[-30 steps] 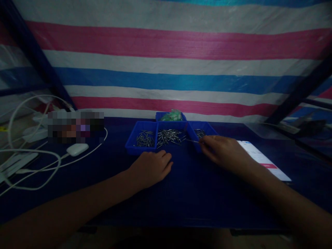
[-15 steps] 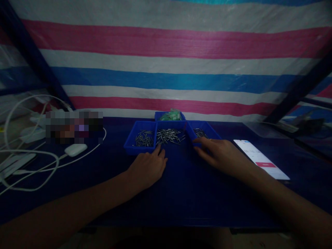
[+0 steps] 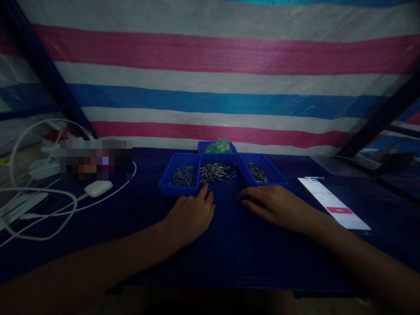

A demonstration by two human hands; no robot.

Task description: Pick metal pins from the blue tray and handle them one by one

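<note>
My left hand (image 3: 192, 216) rests palm down on the blue table, its index finger stretched towards the front corner of the left blue tray (image 3: 179, 190) and a loose pile of thin metal pins (image 3: 216, 172). I see nothing held in it. My right hand (image 3: 277, 203) is in front of the right blue tray (image 3: 277, 176), thumb and fingers apart, pointing inwards; nothing shows between them. Both trays hold silvery pins, perhaps rivets or nails, too small to tell. The pile lies between the trays.
Behind the pile, another blue tray (image 3: 201, 144) holds green plastic packets (image 3: 219, 145). A lit phone (image 3: 334, 203) lies to the right. White cables (image 3: 74, 205) and a white case (image 3: 98, 188) are on the left. A striped sheet (image 3: 223, 52) hangs behind the table.
My right hand has drawn back from over the right tray towards me, uncovering the pins in it. My left hand has barely moved. The view has shifted slightly.
</note>
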